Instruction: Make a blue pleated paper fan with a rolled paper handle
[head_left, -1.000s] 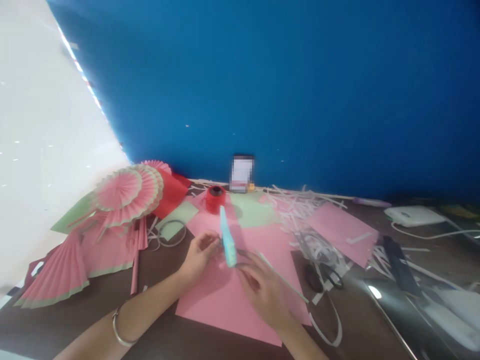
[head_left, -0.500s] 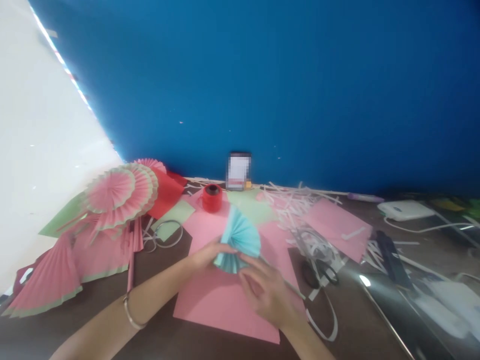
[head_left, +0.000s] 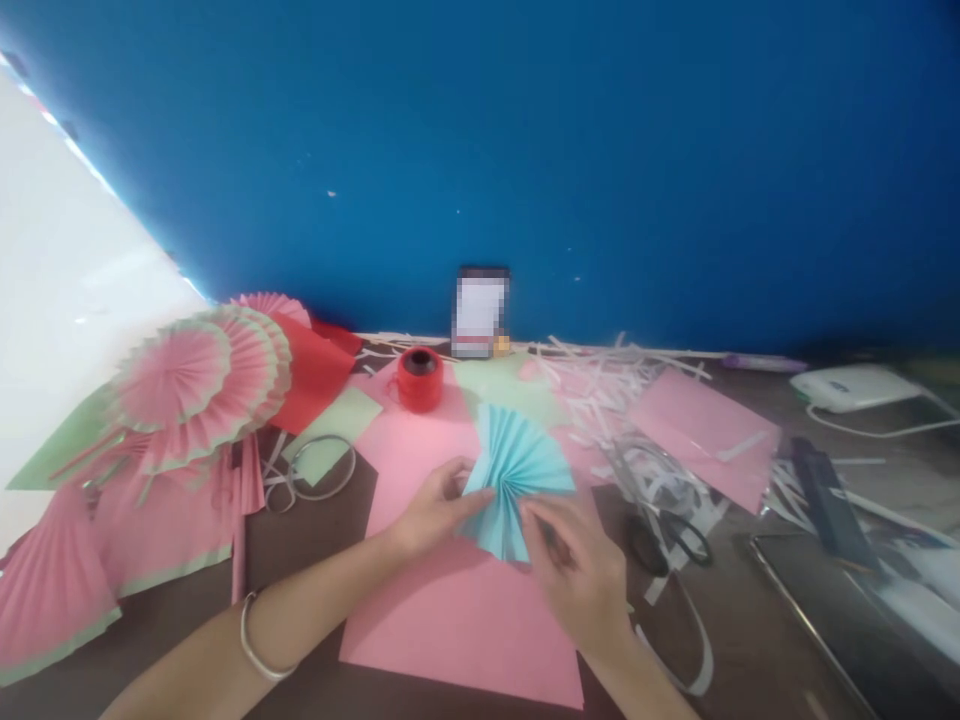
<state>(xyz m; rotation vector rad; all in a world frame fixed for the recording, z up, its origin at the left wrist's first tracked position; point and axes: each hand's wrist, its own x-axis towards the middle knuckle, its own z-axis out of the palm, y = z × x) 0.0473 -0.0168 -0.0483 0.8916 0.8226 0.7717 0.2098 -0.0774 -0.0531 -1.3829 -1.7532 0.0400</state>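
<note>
- Left hand [head_left: 442, 510]: thumb and fingers clamped on the left side of the blue pleated fan [head_left: 517, 465], above the pink sheet [head_left: 457, 620].
- Right hand [head_left: 577, 560]: fingertips together at the fan's right edge.

Craft workspace: paper scraps [head_left: 600, 385], scissors [head_left: 660, 525], folded fans [head_left: 172, 375].

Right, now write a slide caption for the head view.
Two bare hands spread a pleated light-blue paper fan above large pink paper sheets, beside a round red container.

Left hand [head_left: 435, 512] partly behind blue fan [head_left: 532, 455]
</note>
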